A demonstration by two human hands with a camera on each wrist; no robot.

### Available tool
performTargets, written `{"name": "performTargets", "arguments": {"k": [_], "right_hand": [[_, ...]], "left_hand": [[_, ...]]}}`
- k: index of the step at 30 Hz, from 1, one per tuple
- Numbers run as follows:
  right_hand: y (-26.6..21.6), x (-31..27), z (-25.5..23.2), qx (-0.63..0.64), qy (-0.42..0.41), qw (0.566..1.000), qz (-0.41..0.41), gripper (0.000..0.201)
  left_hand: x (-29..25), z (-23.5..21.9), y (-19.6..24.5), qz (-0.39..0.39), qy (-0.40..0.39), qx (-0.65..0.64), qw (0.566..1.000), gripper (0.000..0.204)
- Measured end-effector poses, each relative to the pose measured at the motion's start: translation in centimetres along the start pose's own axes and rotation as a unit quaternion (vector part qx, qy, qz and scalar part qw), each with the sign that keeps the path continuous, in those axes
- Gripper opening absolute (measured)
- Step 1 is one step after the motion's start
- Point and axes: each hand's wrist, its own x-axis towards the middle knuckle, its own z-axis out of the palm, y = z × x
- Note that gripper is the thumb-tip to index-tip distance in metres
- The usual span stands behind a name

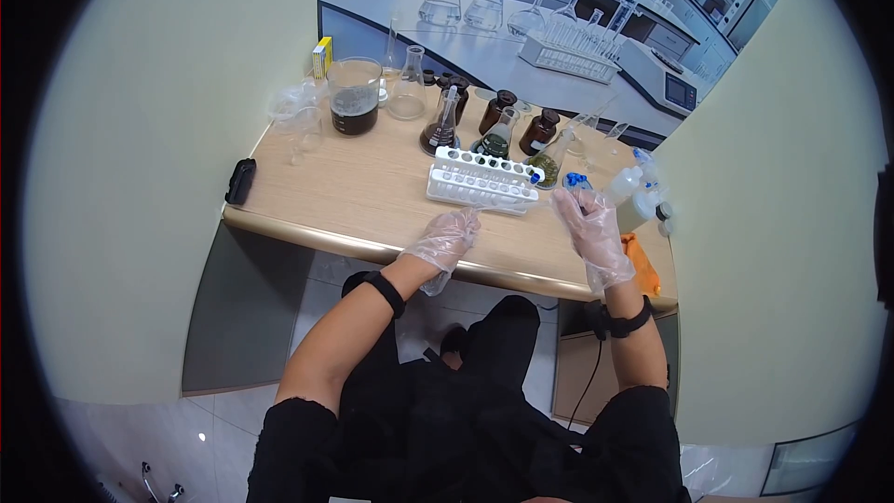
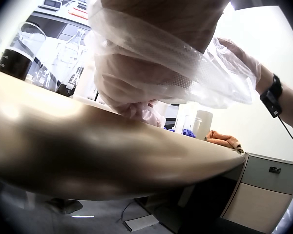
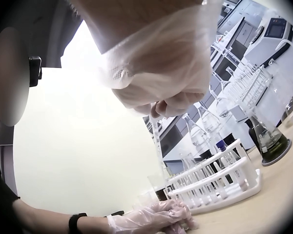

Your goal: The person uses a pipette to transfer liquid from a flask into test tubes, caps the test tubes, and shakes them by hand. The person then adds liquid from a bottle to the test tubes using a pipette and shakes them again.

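Both hands wear loose clear plastic gloves. My right hand (image 1: 591,228) is raised over the right side of the table, fingers curled round one end of a thin clear tube (image 3: 157,141). The tube runs down to my left hand (image 1: 445,237), whose fingertips pinch its other end near the table's front edge. What the tube contains cannot be told. Just beyond the hands stands a white test tube rack (image 1: 484,182) with several clear tubes in it. A blue cap (image 1: 535,178) shows at its right end. In the left wrist view the glove hides the left fingertips.
Behind the rack stand conical flasks with dark contents (image 1: 438,135) and brown bottles (image 1: 538,133). A large beaker of dark liquid (image 1: 355,116) is at the left. On the right are blue pieces (image 1: 577,182), plastic bottles (image 1: 637,210) and an orange cloth (image 1: 641,263).
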Motion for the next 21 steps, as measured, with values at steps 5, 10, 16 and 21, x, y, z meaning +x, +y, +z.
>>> {"name": "performTargets", "arguments": {"k": [5,10,16,21], "right_hand": [[1.1,0.4,0.1,-0.052,-0.011,0.999,0.002,0.042],[1.4,0.3,0.0,-0.079,0.002,0.994,-0.079,0.041],[2.5,0.6,0.1,-0.021,-0.014,1.000,-0.006,0.042],[1.7,1.2,0.4,-0.035,0.018,0.999,-0.024,0.044]], "left_hand": [[-0.4,-0.3,1.2,-0.002,0.002,0.028,1.000,0.021],[-0.1,-0.4,0.6,0.030,0.006,0.108,0.994,0.020],[0.4,-0.3,-0.8,0.049,0.005,0.112,0.992,0.020],[0.4,-0.1,-0.8,0.054,0.007,0.138,0.989,0.022]]}}
